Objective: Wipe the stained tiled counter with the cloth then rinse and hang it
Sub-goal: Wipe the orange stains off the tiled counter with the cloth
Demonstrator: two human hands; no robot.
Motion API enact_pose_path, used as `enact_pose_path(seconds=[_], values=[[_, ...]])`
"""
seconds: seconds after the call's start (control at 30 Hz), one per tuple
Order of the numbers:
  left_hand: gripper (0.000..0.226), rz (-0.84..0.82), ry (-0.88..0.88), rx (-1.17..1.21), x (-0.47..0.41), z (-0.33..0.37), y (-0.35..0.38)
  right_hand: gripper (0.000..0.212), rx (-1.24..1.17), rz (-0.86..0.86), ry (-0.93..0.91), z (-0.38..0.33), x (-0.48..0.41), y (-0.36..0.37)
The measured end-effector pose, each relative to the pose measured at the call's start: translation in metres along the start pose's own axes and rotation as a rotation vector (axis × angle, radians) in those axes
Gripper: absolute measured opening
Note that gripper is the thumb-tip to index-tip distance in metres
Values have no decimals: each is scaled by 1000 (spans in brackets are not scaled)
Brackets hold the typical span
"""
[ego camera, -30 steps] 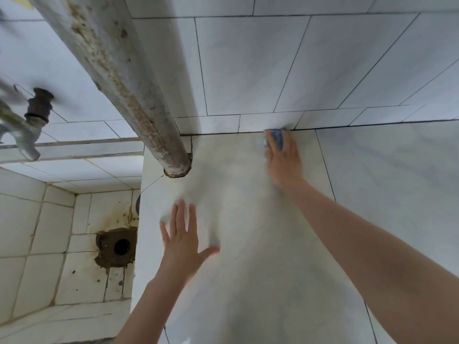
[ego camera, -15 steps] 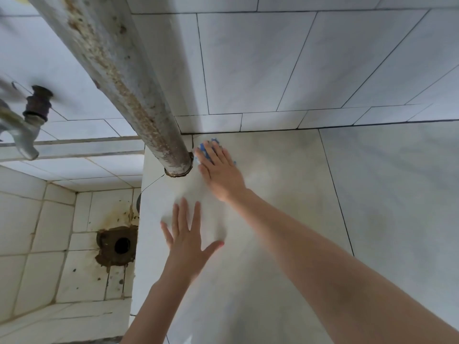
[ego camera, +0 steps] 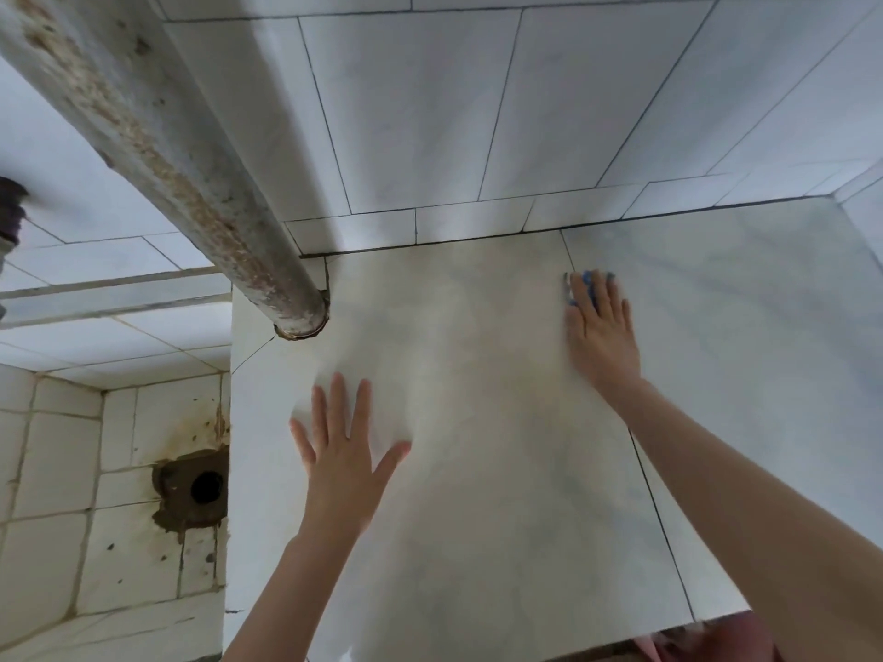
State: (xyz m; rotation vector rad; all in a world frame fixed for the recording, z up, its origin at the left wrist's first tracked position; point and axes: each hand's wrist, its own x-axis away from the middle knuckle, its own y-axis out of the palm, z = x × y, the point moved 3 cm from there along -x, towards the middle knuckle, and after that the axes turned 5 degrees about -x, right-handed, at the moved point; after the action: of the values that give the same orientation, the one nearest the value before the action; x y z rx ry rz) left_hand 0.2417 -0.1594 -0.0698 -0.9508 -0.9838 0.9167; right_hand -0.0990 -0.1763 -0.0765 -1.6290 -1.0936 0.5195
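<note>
While the wipe is plainly under way, I judge the task to be in its first part, with the rinse and the hanging both not yet begun. The counter [ego camera: 478, 542] fills the middle of the view. Its big central tile has a pale yellowish, cloudy cast, and the tile at its three o'clock looks greyer and cleaner. Whether that cast is stain, wet film or light, I cannot tell.

A rusty pipe [ego camera: 191, 183] comes down from eleven o'clock and meets the counter at that tile's far-left corner. At eight o'clock, below the counter's edge, lies the sink [ego camera: 57, 542], stained brown round its drain [ego camera: 206, 487]; no water shows there.

The left hand [ego camera: 341, 451] lies flat on the counter at about seven o'clock of the central tile. Its fingers are spread and straight and hold nothing, so it seems to serve as a brace. The right hand [ego camera: 603, 332], somewhat blurred, is at two o'clock over the grout line between the two tiles, pressing the cloth [ego camera: 590, 284] down with straight fingers. The cloth is blue and shows only between and past the fingertips, near the counter's far edge.

Left to do, as I judge: more of the counter, the rinse, then the hanging, for which no place is in view.
</note>
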Motion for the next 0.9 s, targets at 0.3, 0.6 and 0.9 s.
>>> enact_pose_path(seconds=[0.3,0.6,0.9], values=[[84,38,40,-35,1,-4,-1,52,-43,-68,-438,-112,135,71],[62,32,55,-12,10,-1,-3,52,23,10,-260,-15,118,38],[55,63,65,24,21,3,-2,53,-10,-16,-282,-63,146,51]])
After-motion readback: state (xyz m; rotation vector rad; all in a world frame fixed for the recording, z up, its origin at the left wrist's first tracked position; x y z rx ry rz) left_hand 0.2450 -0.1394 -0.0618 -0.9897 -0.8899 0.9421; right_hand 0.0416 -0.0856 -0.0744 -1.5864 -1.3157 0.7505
